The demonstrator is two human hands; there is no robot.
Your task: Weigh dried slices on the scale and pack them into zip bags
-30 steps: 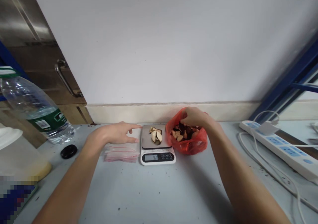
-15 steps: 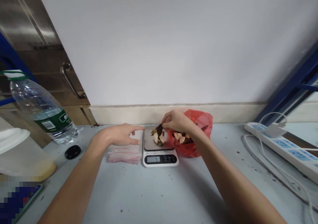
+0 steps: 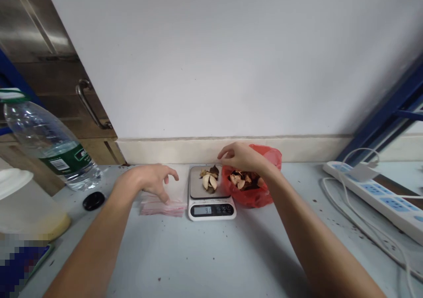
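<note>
A white digital kitchen scale (image 3: 211,212) stands in the middle, its display reading about 91, with any decimal point too small to tell. On its metal plate lies a small heap of dried pale slices and dark pieces (image 3: 209,181). My right hand (image 3: 239,156) hovers above the plate's right edge and the red plastic bag (image 3: 254,196), fingers loosely bent with nothing visible between them. Inside the open bag are more dried slices (image 3: 240,181). My left hand (image 3: 155,181) hangs with thumb and fingers apart over a stack of clear zip bags (image 3: 161,209) left of the scale.
At the left stand a large water bottle (image 3: 66,157), a black cap (image 3: 94,200) and a white-lidded tub (image 3: 29,205). A power strip (image 3: 380,192) with white cables lies at the right. Behind the table (image 3: 198,258) rises a white wall (image 3: 214,68).
My right hand has let go of a dark piece, which now lies on the scale plate, and has lifted slightly. My left hand has moved left, away from the scale, over the zip bags.
</note>
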